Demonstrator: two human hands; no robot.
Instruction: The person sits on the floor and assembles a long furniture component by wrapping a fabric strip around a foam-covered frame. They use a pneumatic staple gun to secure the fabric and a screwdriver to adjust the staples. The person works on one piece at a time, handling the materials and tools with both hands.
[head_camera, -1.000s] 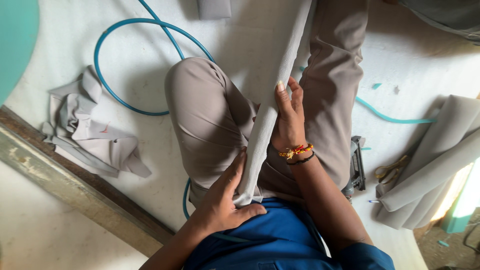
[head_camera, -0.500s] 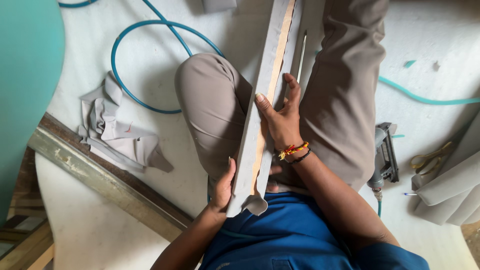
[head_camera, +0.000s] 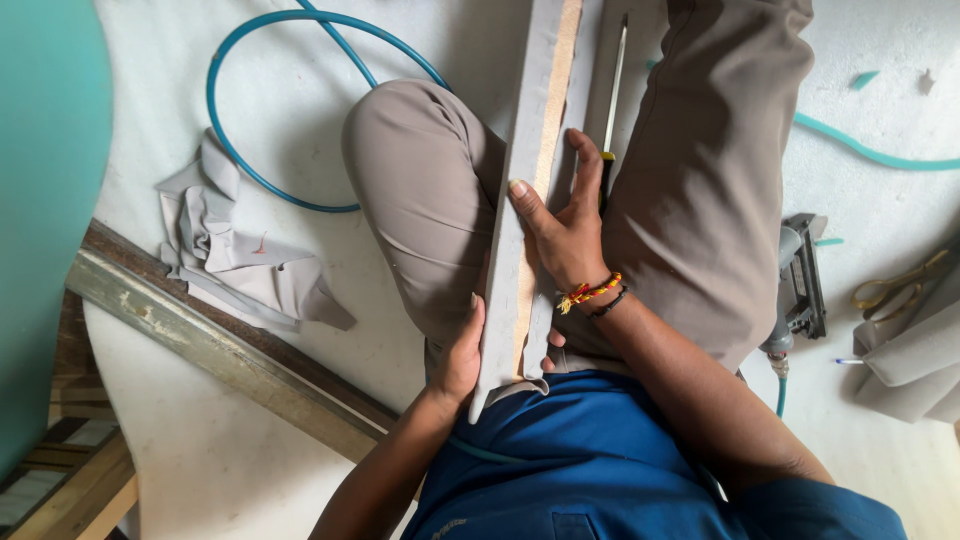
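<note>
A long wooden strip wrapped in grey fabric (head_camera: 528, 170) runs from my lap away between my legs, with a bare wood stripe along its middle. My left hand (head_camera: 462, 350) grips its near end from the left side. My right hand (head_camera: 563, 225), with a red-and-yellow thread bracelet on the wrist, lies over the strip further up, thumb on its grey left edge and fingers curled round the right side. A screwdriver with a dark handle and thin shaft (head_camera: 612, 100) rests beside the strip, against my right fingers.
A blue air hose (head_camera: 228, 150) loops on the white floor at left. Crumpled grey fabric (head_camera: 235, 255) lies beside a weathered wooden beam (head_camera: 200, 345). A staple gun (head_camera: 800, 285), yellow-handled scissors (head_camera: 900, 285) and rolled grey fabric (head_camera: 915, 365) sit at right. A teal panel (head_camera: 45, 200) stands far left.
The strip has turned so its bare wood stripe faces up. My right hand slid along it and my left hand moved to its near end; the view shifted right.
</note>
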